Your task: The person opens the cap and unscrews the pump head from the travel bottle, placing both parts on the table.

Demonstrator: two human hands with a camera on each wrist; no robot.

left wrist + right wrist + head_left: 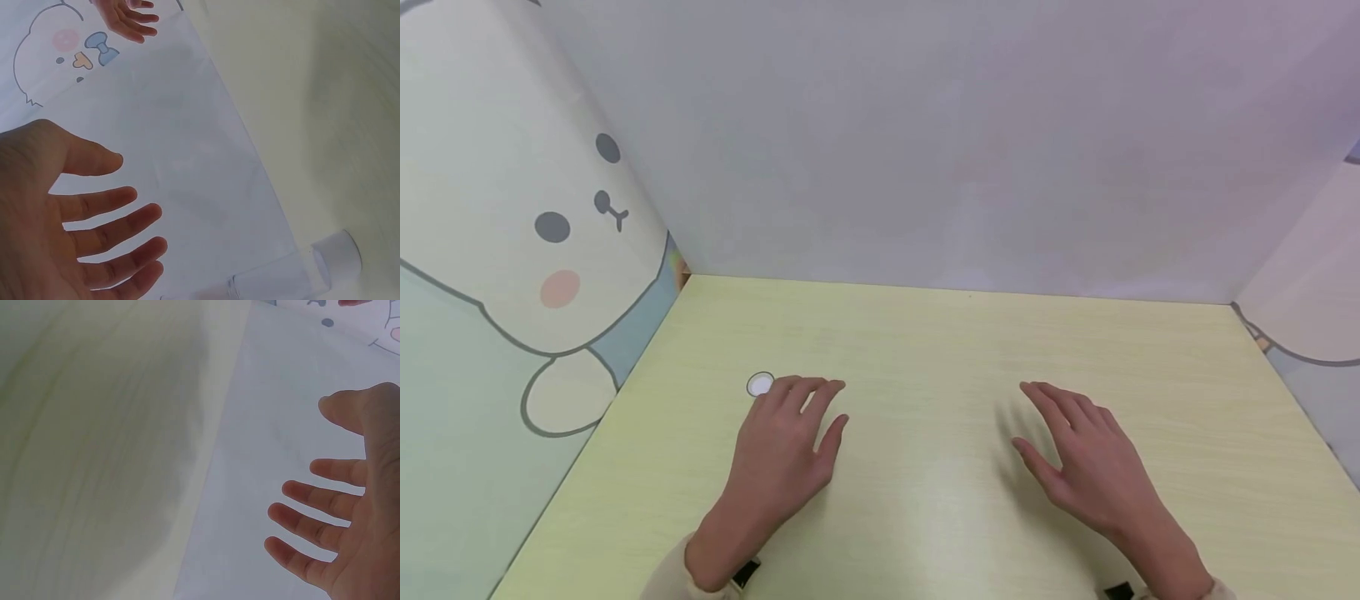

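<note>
My left hand (782, 454) hovers above the left half of the table, its fingers relaxed and spread and nothing between them. Just beyond its knuckles, the round white end of a clear container (760, 383) shows; the rest is hidden behind the hand. The left wrist view shows that clear cylindrical container (275, 275) with a white end piece, lower right of the fingers and partly cut off by the frame. Over the right half of the table hangs my right hand (1093, 462), also holding nothing, thumb apart from the loosely bent fingers.
A pale wood-grain table (910, 350) lies beneath both hands. Behind it rises a plain whitish backdrop (940, 150). The left side panel (482, 167) carries a cartoon animal face, and another printed panel (1315, 267) borders the right side.
</note>
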